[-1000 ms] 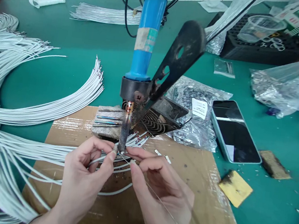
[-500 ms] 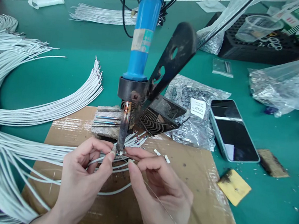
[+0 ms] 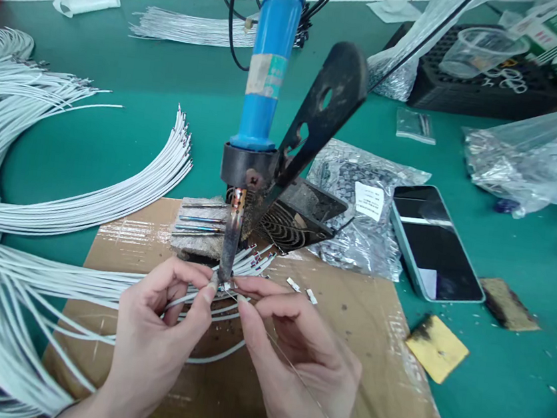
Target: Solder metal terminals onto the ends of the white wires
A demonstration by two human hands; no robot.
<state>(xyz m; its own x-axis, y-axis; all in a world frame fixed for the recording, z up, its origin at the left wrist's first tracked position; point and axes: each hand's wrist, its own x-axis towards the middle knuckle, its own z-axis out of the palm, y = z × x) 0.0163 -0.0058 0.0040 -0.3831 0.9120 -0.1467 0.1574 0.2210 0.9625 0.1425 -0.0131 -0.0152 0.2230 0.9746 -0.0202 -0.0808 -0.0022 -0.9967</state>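
Note:
A soldering iron (image 3: 269, 67) with a blue handle hangs tip-down in a black metal stand (image 3: 323, 107). Just left of its tip, my left hand (image 3: 161, 330) is closed, pinching a white cable (image 3: 180, 300) near its end. My right hand (image 3: 300, 352) is closed on a thin solder wire (image 3: 297, 375), whose end reaches toward the tip. A small white connector (image 3: 226, 286) sits directly under the tip; its exact contact with the wire is too small to make out. Several white cables (image 3: 99, 282) run in from the left beneath my hands.
Brown cardboard (image 3: 364, 380) covers the work area. Spare iron tips (image 3: 201, 219) lie on a grey pad behind my left hand. To the right are a bag of small parts (image 3: 342, 176), a phone (image 3: 438, 244) and a yellow sponge (image 3: 437, 348). Cable bundles (image 3: 123, 201) fill the left.
Both hands stay by the iron tip with almost no movement. The whole view has shifted very slightly.

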